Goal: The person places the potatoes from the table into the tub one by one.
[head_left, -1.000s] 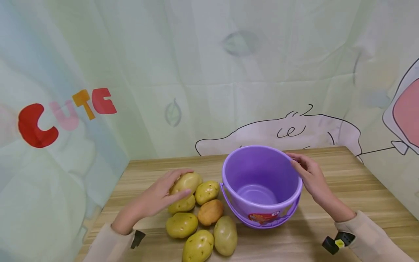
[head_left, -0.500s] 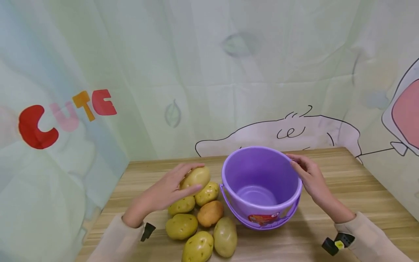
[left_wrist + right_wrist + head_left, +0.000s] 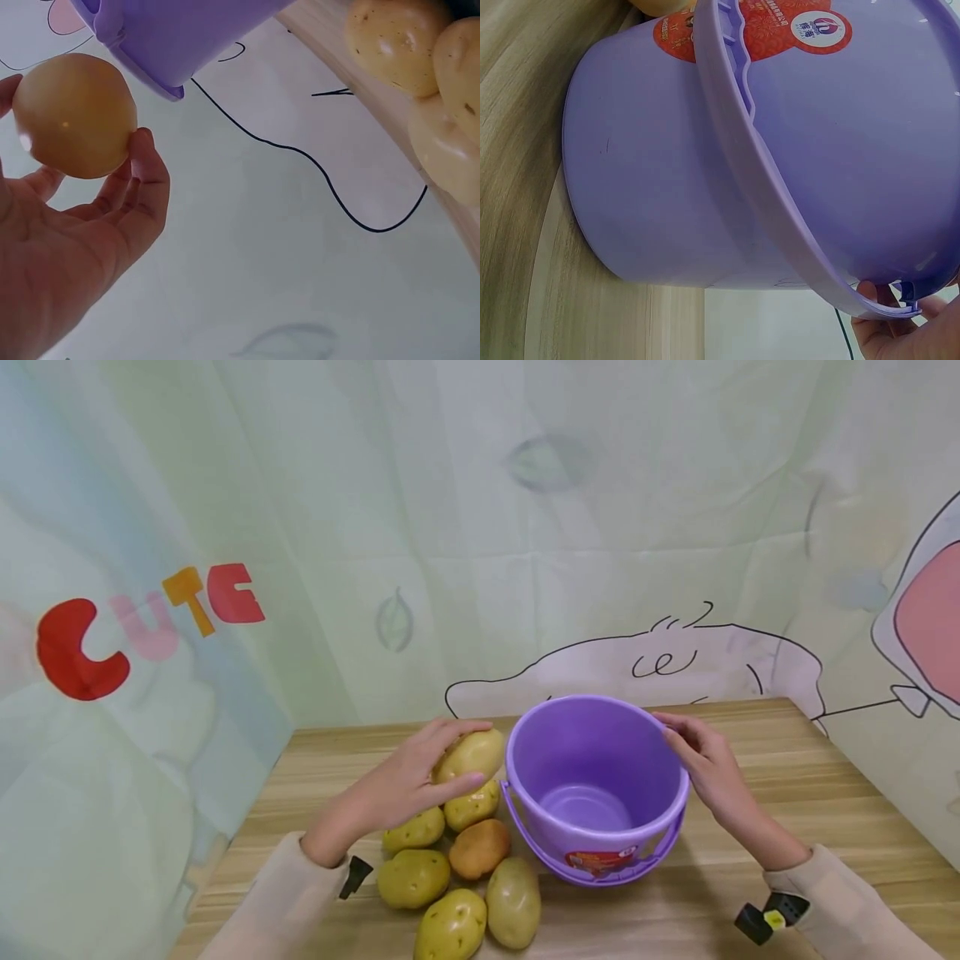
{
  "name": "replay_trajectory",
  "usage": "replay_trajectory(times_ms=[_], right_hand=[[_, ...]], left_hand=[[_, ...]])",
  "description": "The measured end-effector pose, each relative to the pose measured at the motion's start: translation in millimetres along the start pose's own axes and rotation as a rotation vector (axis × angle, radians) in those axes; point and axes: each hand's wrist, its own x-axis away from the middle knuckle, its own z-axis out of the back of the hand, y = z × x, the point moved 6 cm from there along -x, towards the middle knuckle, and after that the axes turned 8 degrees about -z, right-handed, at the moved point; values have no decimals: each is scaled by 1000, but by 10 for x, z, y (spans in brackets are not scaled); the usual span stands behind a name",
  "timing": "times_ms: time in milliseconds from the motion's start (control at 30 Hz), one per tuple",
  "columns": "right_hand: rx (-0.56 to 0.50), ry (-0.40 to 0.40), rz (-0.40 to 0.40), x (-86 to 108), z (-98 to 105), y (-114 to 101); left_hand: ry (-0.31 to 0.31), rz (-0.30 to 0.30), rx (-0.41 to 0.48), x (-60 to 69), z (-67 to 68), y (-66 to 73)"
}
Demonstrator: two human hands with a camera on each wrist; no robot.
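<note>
My left hand [image 3: 401, 785] grips a smooth pale-yellow potato [image 3: 476, 753] and holds it raised just left of the purple bucket [image 3: 542, 828]. In the left wrist view, fingers and thumb curl round this potato [image 3: 79, 116], close to the bucket's side. The bucket stands upright on the table, its inside bare and its handle hanging down at the front. At its right rim my right hand [image 3: 711, 767] pinches the edge near the handle joint, as the right wrist view shows with the fingers [image 3: 885, 334] by the rim.
Several potatoes lie clustered left of the bucket, among them an orange-brown one [image 3: 480, 849] and a greenish one [image 3: 513, 903]. The wooden table [image 3: 780, 760] meets a printed curtain [image 3: 337, 527] at the back.
My left hand has lifted the potato off the pile and carried it right and upward, toward the bucket. The right hand stays at the rim.
</note>
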Motion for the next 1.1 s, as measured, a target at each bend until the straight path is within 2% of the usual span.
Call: replay_trajectory(times_ms=[733, 1100], right_hand=[[4, 32, 26, -14, -5, -7], [-25, 29, 38, -14, 2, -9]], left_hand=[[30, -117, -17, -298, -92, 174], [9, -161, -61, -473, -187, 249]])
